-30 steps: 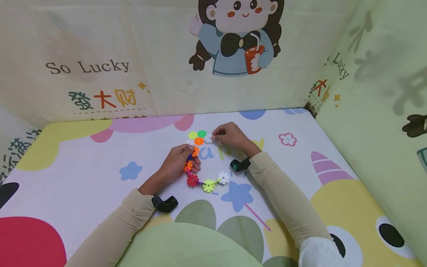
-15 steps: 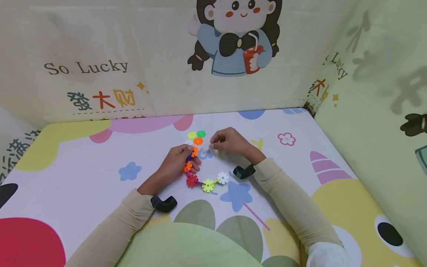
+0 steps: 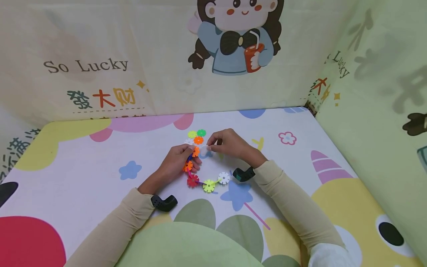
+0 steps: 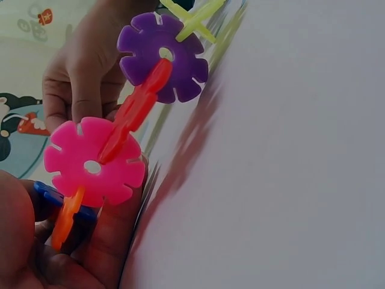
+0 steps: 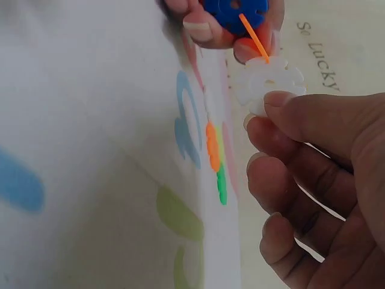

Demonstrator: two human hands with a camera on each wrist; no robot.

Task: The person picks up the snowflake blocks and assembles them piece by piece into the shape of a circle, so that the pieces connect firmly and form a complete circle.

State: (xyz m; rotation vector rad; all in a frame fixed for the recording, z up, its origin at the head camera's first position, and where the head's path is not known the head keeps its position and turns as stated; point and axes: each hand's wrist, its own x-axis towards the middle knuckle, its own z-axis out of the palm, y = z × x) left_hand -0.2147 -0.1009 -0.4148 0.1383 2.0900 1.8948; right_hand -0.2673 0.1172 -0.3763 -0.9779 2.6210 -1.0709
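My left hand [image 3: 176, 159] grips one end of a chain of slotted plastic snowflake discs. At that end, a blue disc [image 5: 231, 15] shows between its fingers, with an orange disc [image 3: 195, 151] slotted into it. From there the chain curves down through a red disc [image 3: 192, 181] and a yellow one [image 3: 209, 186] to a white end disc [image 3: 224, 178]. The left wrist view also shows a pink disc [image 4: 114, 174] and a purple disc [image 4: 141, 51] in it. Thumb and forefinger of my right hand [image 3: 230, 142] pinch a loose white disc [image 5: 271, 78], its rim meeting the orange disc's edge.
Beyond the left hand, several loose discs lie on the patterned tablecloth [image 3: 100, 204]: green [image 3: 201, 132], yellow [image 3: 192, 134], orange [image 3: 198, 140] and white. A printed cloth wall [image 3: 160, 55] rises behind the table, and another stands along the right side.
My right hand has picked up the white disc from beside the loose ones and brought it nearer, to the chain's orange disc. The left hand has stayed put with the chain.
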